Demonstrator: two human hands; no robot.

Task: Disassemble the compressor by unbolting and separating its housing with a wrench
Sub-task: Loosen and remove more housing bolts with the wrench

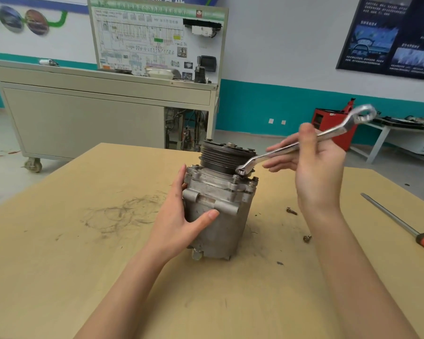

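L hand (181, 216) wraps the side of the compressor (218, 204); thumb laid across the front of the housing, fingers round the back and out of sight; it grips, bracing the body upright. R hand (313, 167) holds the wrench (291, 148) mid-shank; thumb on top, fingers stretched fairly straight beneath; a light pinch, not a full fist. Wrench's lower ring end sits on a flange bolt (241, 172) at the top of the housing, just under the pulley (223, 155); upper ring end points up and away to the R.

Compressor stands on end near the middle of the worktop (83, 265), pulley uppermost. Cast metal body, so prob heavy and fully rigid; surface looks dull and grimy, maybe oily, so it could slip under a bare palm. Tall, w/ weight up top; a sideways pull on the wrench will likely try to tip or spin it; L hand needs a firm hold on the casing, best against the cast lugs and ribs, not the pulley, which may turn. Wrench is stiff, smooth steel w/ offset ends; for torque the R grip prob wants to close fully and sit nearer the far end.

One loose bolt (291, 211) and a second loose bolt (307, 238) lie on the worktop just R of the compressor; a screwdriver (402, 226) w/ orange handle lies near the R edge, well apart.
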